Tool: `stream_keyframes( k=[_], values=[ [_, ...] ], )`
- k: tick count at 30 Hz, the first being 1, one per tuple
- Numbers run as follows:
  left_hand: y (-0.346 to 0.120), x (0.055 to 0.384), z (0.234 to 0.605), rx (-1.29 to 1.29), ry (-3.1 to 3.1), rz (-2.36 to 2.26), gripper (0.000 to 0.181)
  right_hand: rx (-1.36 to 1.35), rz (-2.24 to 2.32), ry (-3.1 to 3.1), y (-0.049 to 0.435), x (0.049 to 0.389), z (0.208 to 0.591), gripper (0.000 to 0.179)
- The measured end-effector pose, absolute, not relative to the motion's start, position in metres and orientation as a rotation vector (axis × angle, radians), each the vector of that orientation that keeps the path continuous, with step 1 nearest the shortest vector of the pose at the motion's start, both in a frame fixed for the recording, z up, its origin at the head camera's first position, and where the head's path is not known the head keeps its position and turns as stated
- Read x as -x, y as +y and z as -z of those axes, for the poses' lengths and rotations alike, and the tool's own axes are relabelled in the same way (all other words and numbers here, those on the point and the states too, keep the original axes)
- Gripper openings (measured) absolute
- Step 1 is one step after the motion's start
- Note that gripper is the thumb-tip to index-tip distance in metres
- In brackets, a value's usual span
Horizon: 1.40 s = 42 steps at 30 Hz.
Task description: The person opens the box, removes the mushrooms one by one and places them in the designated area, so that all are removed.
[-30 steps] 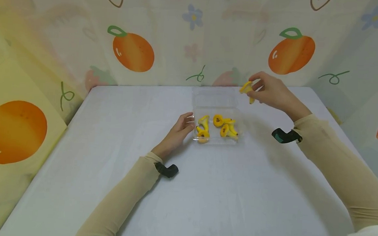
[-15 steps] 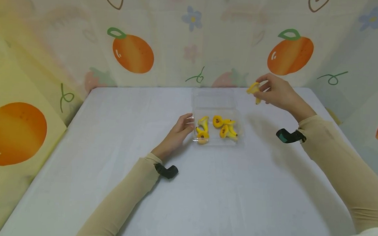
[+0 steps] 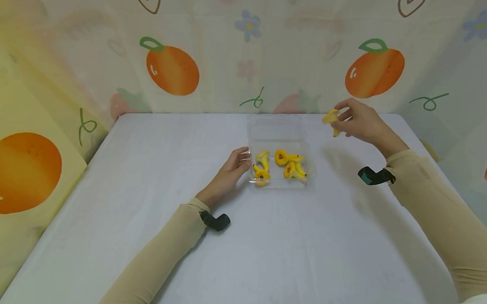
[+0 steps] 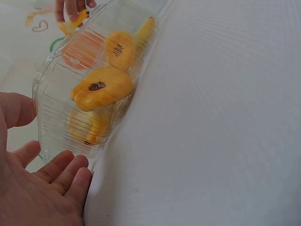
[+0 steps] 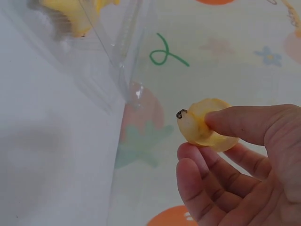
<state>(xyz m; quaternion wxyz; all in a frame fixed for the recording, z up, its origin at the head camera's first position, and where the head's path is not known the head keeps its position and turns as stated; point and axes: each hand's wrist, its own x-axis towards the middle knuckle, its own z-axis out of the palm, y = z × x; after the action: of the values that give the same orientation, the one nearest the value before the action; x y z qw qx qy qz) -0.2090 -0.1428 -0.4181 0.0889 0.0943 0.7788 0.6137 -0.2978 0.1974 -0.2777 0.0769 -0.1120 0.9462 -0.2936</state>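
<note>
Head view: right hand (image 3: 361, 124) has a yellow trumpet-shaped piece (image 3: 331, 116) pinched between thumb and fingers, held up off the bench (image 3: 262, 255). Right wrist cam shows the thumb pressing on top, fingers underneath, and a little dark tip on the piece poking out toward 10 o'clock.

That piece is up between 1 and 2 o'clock from the clear plastic box (image 3: 274, 173), near it but not touching. The box's clear lid (image 3: 276, 127) is folded open on the 12 o'clock side; can't tell how far it tilts.

Left hand (image 3: 225, 173) is over at the box's 9 o'clock, fingers loose and spread apart, tips against the side wall, not wrapped round anything.

Inside the box there's a bunch more of the yellow stuff: one piece (image 3: 262, 158) toward 9 o'clock, another (image 3: 261, 175) down at 8, plus an overlapping cluster (image 3: 290, 168) toward 3. Too tangled to count those.

Further out: tan sleeves (image 3: 157, 253) on both arms, a dark gadget (image 3: 215, 221) at each wrist, and a printed cloth (image 3: 217, 39) with oranges behind the bench.
</note>
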Motion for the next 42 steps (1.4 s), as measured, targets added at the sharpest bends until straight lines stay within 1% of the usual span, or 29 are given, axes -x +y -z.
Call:
stream_keyframes(
  k=[20,40,42],
  values=[
    [-0.143,0.209,0.418,-0.276,2.332,-1.809,0.055,0.321,0.888,2.815,0.208,0.3,0.29,0.054],
    [-0.143,0.205,0.413,-0.275,2.317,-1.806,0.056,0.296,0.921,2.757,0.216,0.302,0.309,0.055],
    [-0.143,0.207,0.418,-0.281,2.327,-1.809,0.056,0.288,0.928,2.747,0.217,0.303,0.312,0.056]
  ],
)
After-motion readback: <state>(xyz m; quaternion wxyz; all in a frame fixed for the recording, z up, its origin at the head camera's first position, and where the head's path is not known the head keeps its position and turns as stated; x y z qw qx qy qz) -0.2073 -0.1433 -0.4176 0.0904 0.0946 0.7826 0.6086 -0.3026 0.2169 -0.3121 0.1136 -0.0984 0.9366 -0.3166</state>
